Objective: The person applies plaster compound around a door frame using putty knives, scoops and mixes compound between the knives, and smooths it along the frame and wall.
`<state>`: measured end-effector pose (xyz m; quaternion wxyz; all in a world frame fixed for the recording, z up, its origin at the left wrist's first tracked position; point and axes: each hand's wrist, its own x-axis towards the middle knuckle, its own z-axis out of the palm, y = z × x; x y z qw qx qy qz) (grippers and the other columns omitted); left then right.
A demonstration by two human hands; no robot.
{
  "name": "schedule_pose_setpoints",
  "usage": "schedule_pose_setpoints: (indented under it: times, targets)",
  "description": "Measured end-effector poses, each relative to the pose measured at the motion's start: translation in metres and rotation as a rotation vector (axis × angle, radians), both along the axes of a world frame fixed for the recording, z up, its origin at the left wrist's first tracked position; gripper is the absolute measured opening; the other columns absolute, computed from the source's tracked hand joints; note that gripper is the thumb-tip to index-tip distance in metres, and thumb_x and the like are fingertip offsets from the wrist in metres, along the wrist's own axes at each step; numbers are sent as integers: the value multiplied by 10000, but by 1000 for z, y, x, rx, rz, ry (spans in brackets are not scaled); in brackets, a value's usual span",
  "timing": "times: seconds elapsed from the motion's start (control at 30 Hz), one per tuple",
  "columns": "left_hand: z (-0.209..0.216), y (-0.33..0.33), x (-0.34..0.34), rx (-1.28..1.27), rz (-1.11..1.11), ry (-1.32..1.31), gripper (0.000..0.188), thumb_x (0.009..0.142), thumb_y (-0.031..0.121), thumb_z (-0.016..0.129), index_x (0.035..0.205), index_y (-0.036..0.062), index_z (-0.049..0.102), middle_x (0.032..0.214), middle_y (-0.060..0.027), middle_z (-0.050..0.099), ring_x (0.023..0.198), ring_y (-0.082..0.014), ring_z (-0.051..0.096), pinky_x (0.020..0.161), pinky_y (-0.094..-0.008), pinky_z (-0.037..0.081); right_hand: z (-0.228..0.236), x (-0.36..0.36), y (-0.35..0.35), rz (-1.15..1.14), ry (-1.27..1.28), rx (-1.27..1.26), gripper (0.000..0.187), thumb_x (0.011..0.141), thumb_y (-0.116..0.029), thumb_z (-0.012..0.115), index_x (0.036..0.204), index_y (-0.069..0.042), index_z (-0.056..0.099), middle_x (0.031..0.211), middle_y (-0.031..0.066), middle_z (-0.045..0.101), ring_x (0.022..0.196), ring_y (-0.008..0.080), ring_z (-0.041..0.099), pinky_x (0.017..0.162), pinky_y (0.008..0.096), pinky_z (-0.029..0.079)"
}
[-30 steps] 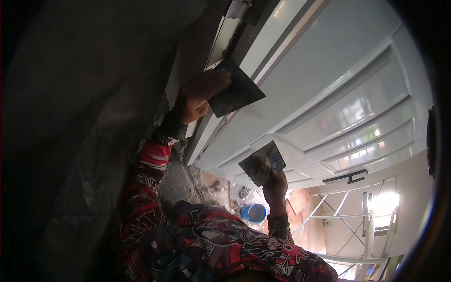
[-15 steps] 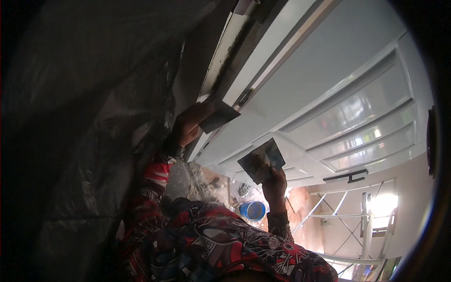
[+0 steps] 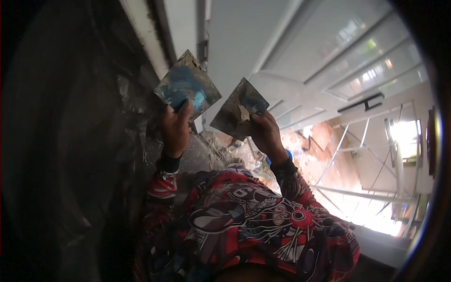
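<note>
In my left hand [image 3: 174,129] is a flat, square putty scraper [image 3: 186,87], its thumb pressed on the near side of the plate. The plate is smeared blue and grey, with pale filler crusted toward its top corner. My right hand [image 3: 268,135] grips a second square putty scraper [image 3: 229,115], darker, with a lump of beige filler [image 3: 242,114] on its face. Both plates are held up in front of my chest, tilted, with a small gap between them. My fingers behind the plates are hidden.
Dark plastic sheeting [image 3: 80,141] hangs along the left. A white panelled door [image 3: 300,51] with a dark handle [image 3: 361,103] stands ahead to the right, next to its frame [image 3: 181,28]. White metal scaffolding [image 3: 364,149] stands at right. A blue bucket [image 3: 287,154] is partly hidden behind my right wrist.
My left hand has come away from the door frame and turned, showing its scraper's smeared face. Both scrapers are now closer together, the right one higher. The view has shifted.
</note>
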<state>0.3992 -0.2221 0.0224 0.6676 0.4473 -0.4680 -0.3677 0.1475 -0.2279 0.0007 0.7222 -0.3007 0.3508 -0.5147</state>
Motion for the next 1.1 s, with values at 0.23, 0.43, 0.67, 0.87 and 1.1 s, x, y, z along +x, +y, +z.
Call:
schedule_pose_setpoints:
  times: [0.23, 0.43, 0.67, 0.87, 1.1]
  targets:
    - [8, -1, -37, -102, -91, -170, 171, 948, 101, 641, 982, -66, 627, 914, -79, 678, 781, -99, 597, 669, -288, 502, -2, -28, 8, -32, -41, -46, 348, 937, -147, 521, 1238, 26, 528, 1093, 104, 639, 929, 199, 653, 794, 340, 555]
    - [-13, -4, -37, -108, -253, -889, 143, 924, 44, 626, 993, -80, 614, 861, -190, 660, 690, -255, 638, 593, -351, 503, 9, -47, 10, -147, 0, -4, 311, 935, -152, 539, 1195, 17, 564, 1033, 68, 648, 899, 163, 646, 761, 314, 547]
    - [-44, -4, -60, -254, -490, -969, 224, 832, -9, 601, 1052, -50, 590, 928, -259, 610, 800, -433, 638, 669, -462, 534, 14, -80, 14, -138, 16, -42, 317, 934, -128, 528, 1213, 19, 567, 1078, 81, 647, 939, 180, 645, 781, 334, 553]
    - [-93, -10, -45, 47, -389, -862, 129, 907, 88, 622, 903, -39, 603, 777, -208, 624, 646, -353, 603, 579, -369, 470, 6, -103, 22, -191, -90, -25, 329, 925, -106, 543, 1217, 47, 557, 1139, 127, 645, 1019, 228, 653, 862, 378, 567]
    - [-36, -4, -80, 84, -377, -296, 159, 937, 80, 620, 826, -26, 579, 692, -18, 571, 608, -83, 476, 534, -287, 401, -18, -106, 30, -109, 82, 13, 291, 921, -114, 567, 1159, 52, 587, 1044, 90, 655, 917, 177, 656, 799, 319, 558]
